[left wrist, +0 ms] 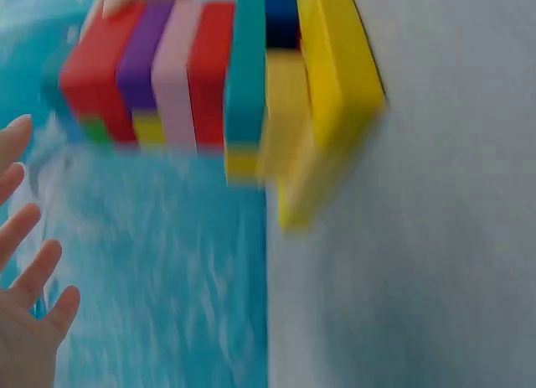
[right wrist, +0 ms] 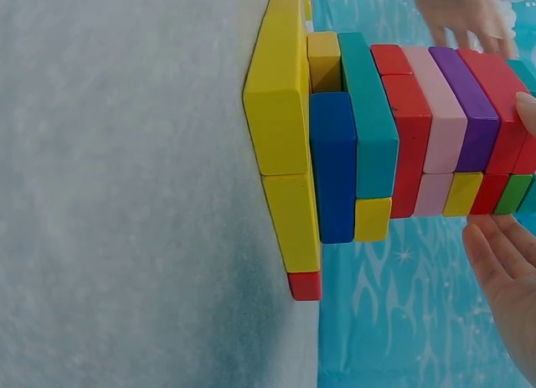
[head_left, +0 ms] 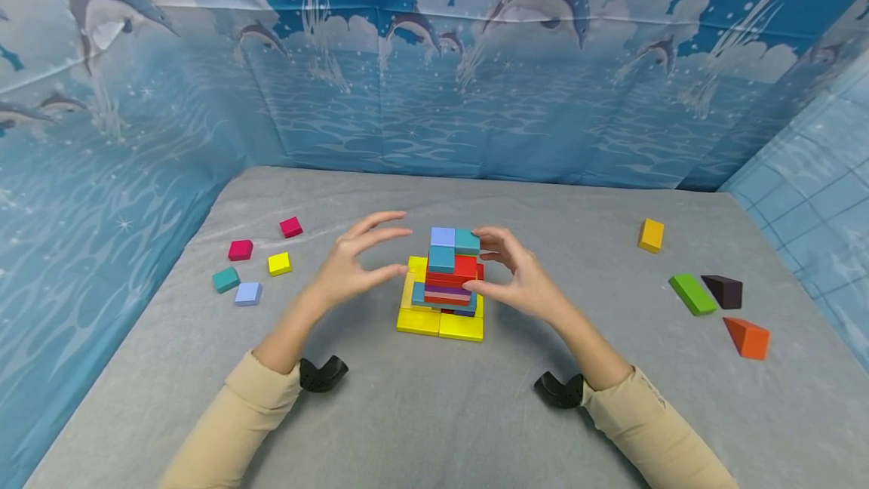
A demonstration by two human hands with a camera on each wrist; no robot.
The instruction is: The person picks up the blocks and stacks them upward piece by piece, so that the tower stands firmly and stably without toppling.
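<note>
A tower of coloured wooden blocks [head_left: 452, 269] stands in the middle of the grey cloth on a base of yellow blocks [head_left: 462, 328]. Red, purple, pink and teal layers show in its side, with a light blue block [head_left: 443, 237] and teal blocks on top. My right hand [head_left: 521, 278] is at the tower's right side, its thumb against the front of a red block [right wrist: 494, 111] and its fingers along the side. To the left, my left hand [head_left: 353, 256] is held apart from the tower, fingers spread, holding nothing. The left wrist view is blurred.
Several small blocks lie at the left, among them a yellow block [head_left: 279, 264] and a teal block [head_left: 225, 280]. At the right lie a yellow-orange block [head_left: 651, 235], a green block [head_left: 692, 294], a dark block [head_left: 723, 291] and an orange triangular block [head_left: 748, 338]. A dolphin-print curtain [head_left: 421, 112] hangs behind.
</note>
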